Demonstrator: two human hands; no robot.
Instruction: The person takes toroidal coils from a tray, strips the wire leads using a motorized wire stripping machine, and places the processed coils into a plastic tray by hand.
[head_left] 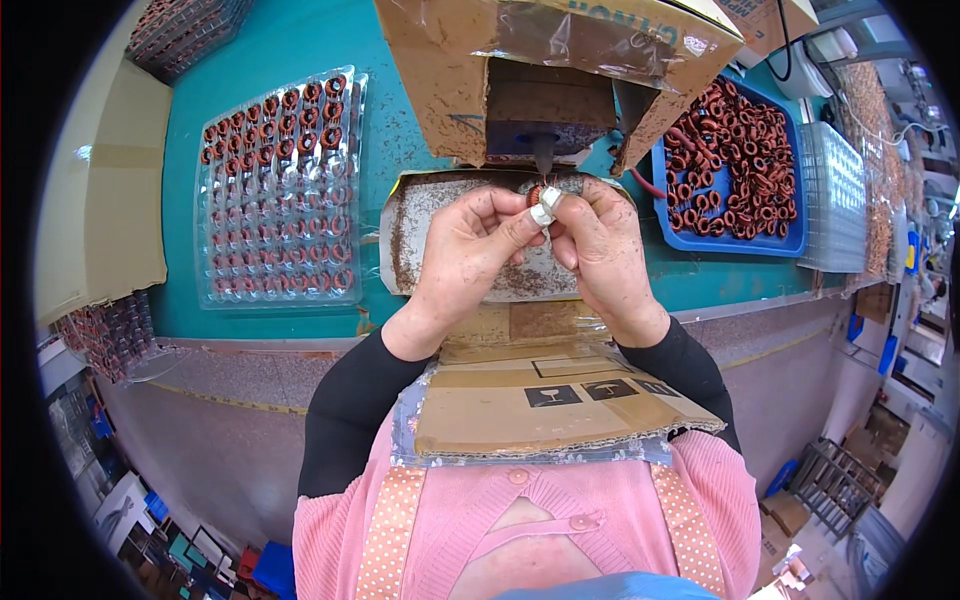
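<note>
Below the dark pointed tip (543,152) of a machine, a small copper-wound ring coil (535,196) is pinched between my two hands. My left hand (462,245) grips it from the left with thumb and forefinger. From the other side my right hand (612,250) closes on the same coil, its thumb and fingers partly hiding it. White tape (547,205) wraps the fingertips that touch the coil. Under both hands lies a pale board (412,225) littered with reddish-brown shavings.
Cardboard (440,95) encloses the machine in front. On the left, a clear plastic tray (203,270) holds coils in rows. A blue bin (735,245) of loose coils stands right, beside stacked clear trays (832,215). A cardboard flap (510,420) covers my lap.
</note>
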